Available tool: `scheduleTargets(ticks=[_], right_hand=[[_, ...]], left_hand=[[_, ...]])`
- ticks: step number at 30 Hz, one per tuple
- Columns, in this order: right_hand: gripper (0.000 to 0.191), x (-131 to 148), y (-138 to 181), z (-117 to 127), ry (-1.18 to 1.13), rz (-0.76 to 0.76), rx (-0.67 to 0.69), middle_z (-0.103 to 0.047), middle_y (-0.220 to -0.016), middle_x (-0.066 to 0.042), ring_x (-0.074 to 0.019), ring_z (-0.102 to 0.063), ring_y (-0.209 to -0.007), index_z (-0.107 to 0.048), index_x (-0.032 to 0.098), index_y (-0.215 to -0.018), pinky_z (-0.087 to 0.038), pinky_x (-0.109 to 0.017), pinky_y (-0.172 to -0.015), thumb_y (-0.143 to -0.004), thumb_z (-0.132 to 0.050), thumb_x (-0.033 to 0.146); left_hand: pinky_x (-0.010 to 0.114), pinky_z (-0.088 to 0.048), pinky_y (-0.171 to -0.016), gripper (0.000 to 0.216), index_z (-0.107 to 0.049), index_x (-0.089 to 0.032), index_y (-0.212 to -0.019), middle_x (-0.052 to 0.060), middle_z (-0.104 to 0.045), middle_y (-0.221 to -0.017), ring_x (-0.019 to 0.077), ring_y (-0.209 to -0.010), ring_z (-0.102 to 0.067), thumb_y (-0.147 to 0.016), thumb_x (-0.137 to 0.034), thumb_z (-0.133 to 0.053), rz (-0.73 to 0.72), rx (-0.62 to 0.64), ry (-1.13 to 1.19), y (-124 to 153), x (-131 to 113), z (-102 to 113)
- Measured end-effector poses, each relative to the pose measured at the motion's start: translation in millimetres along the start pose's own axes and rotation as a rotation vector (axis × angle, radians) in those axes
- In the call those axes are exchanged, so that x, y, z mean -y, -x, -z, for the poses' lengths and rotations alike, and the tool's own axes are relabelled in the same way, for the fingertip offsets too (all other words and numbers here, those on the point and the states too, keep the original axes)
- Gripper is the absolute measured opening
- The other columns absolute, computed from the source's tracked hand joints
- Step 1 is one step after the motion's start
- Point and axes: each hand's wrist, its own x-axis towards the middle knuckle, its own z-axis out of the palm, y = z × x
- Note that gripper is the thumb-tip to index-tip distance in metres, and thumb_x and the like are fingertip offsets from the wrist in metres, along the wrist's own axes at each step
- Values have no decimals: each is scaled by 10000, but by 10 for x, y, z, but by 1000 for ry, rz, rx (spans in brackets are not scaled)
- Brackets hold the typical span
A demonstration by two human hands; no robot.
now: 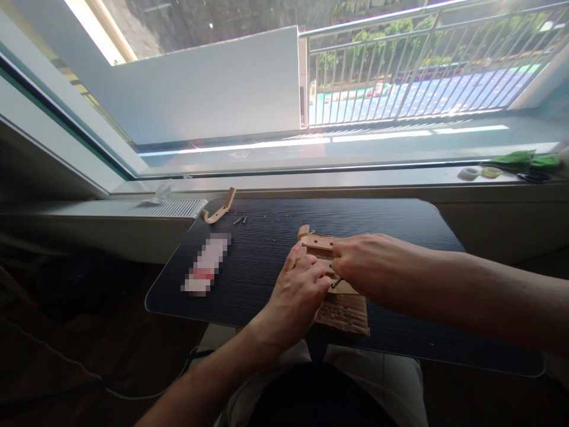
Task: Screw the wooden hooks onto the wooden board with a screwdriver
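Curled over a light wooden piece (317, 242) with dark holes, my left hand (300, 287) presses its fingers around its near edge. My right hand (358, 255) is closed against the right part of the same wood, its fingers bunched downward; what they pinch is hidden. A thin metal rod or screw (336, 284) shows between the two hands. More wooden strips lie beneath the fingers. Under them is a rough brown board (342, 314) with several small holes, close to the table's front edge.
The black table (262, 267) bears a curved wooden hook (219, 212), several small screws (240, 220) and a blurred pale packet (207, 267) on the left. Beyond are a radiator (173, 207) and a windowsill with tape rolls (470, 173) and scissors (533, 177).
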Motion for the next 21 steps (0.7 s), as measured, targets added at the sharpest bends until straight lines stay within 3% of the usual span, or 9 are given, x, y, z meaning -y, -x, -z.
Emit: scheduleTargets(ticks=[5, 9, 21], right_hand=[[250, 47, -13, 115, -22, -26, 47, -668, -820, -67, -131, -638, -759, -646, 128, -885, -442, -156, -611, -771, -485, -25], [203, 73, -5, 188, -6, -44, 91, -668, -803, -81, -143, -643, -755, -656, 119, -814, -448, -166, -612, -753, -519, -18], [178, 38, 8, 130, 13, -23, 68, -676, -834, -84, -150, -649, -790, -670, 130, -777, -460, -170, -651, -757, -545, 5]], left_hand=[[490, -114, -1133, 194, -647, -231, -880, 18, -643, -937, 194, -1032, -491, -823, -117, -500, -19, 25, 18, -10, 83, -57], [509, -79, -1125, 149, -657, -229, -879, 25, -642, -994, 207, -1058, -478, -817, -178, -531, -55, 52, 27, -1, 132, -46], [525, -52, -1116, 140, -665, -228, -800, 25, -646, -871, 201, -1007, -497, -812, -173, -537, -80, 92, 30, -72, 157, 16]])
